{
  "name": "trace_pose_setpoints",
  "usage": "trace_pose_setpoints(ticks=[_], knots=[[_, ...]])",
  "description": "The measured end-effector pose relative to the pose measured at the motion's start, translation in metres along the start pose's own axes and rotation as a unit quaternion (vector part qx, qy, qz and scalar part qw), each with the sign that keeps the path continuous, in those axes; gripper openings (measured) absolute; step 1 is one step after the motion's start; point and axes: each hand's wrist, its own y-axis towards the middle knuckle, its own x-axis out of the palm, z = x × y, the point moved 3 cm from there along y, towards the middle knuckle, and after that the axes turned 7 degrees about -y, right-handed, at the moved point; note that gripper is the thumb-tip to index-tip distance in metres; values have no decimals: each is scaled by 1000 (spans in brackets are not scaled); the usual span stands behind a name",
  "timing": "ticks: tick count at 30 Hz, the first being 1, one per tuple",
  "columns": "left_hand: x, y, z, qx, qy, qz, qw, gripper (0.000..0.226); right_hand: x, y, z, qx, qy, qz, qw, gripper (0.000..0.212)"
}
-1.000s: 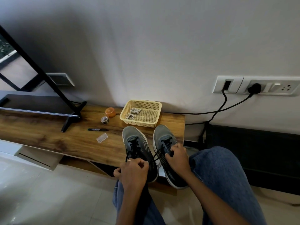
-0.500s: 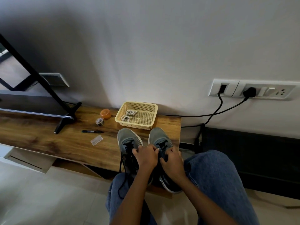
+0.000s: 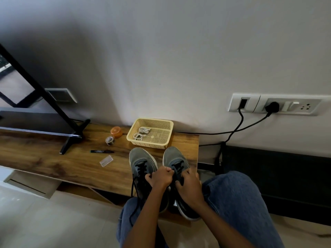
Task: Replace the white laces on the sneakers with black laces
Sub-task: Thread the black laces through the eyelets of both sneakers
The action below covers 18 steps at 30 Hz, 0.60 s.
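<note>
Head view, lower centre: both hands, left [image 3: 162, 178] and right [image 3: 189, 185], pinching the black lace [image 3: 176, 171] over the right sneaker [image 3: 174, 158] on the worktop [image 3: 53, 158]. Likely tightening or knotting; next, a steady even pull. White laces [image 3: 142, 133] discarded in basket [image 3: 166, 122].

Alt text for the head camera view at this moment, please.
Seated at a wooden bench, a person's left hand and right hand work the black lace on the right grey sneaker; the left sneaker already carries black lacing. White laces lie in a yellow basket behind.
</note>
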Motion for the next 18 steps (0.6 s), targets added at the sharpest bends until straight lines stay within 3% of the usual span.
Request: trace_pose_setpoints(ticks=[5, 9, 11, 15, 18], knots=[[0, 2, 2, 2, 0, 11, 1000, 28, 0, 0, -1, -4, -6, -3, 1000, 24], [-1, -2, 5, 5, 125, 28, 992, 31, 0, 0, -1, -6, -8, -4, 1000, 24], [-4, -5, 6, 10, 137, 31, 990, 33, 0, 0, 0, -6, -8, -4, 1000, 24], [-22, -7, 1, 15, -27, 74, 997, 41, 0, 0, 0, -2, -11, -6, 1000, 27], [-48, -18, 1, 21, -166, 110, 980, 41, 0, 0, 0, -1, -12, -6, 1000, 27]])
